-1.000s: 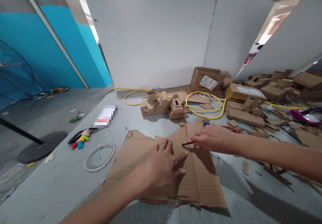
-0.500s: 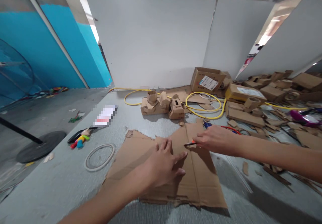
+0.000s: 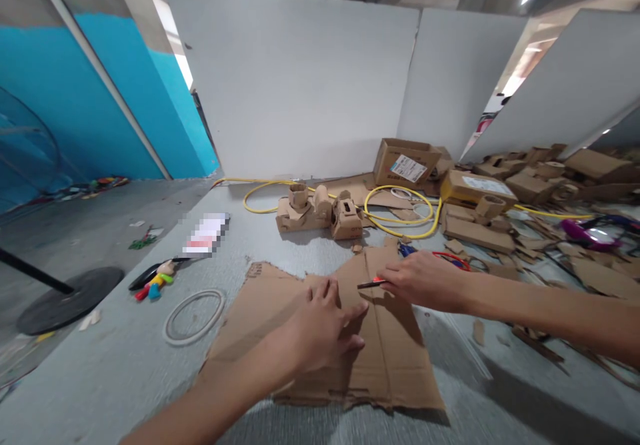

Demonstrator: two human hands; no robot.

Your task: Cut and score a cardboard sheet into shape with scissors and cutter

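Observation:
A torn-edged sheet of brown cardboard (image 3: 405,358) with a crease lies flat on the grey table. My left hand (image 3: 323,325) rests on the middle of it, fingers spread and palm down. My right hand (image 3: 417,278) is closed around a utility knife (image 3: 370,284) with a dark blade and a bit of orange-red showing at the fingers. Its blade points left over the upper part of the sheet, just above my left fingertips. Whether the tip touches the cardboard I cannot tell.
Cardboard models (image 3: 303,212), a yellow hose (image 3: 370,215) and an open box (image 3: 405,165) stand behind the sheet. Cardboard scraps and boxes crowd the right. A white ring (image 3: 194,317), a colourful toy figure (image 3: 159,280) and a blurred-out item (image 3: 205,233) lie left.
The knife in my right hand has shifted slightly left over the cardboard. My left hand keeps its place on the sheet. The whole view has moved a little.

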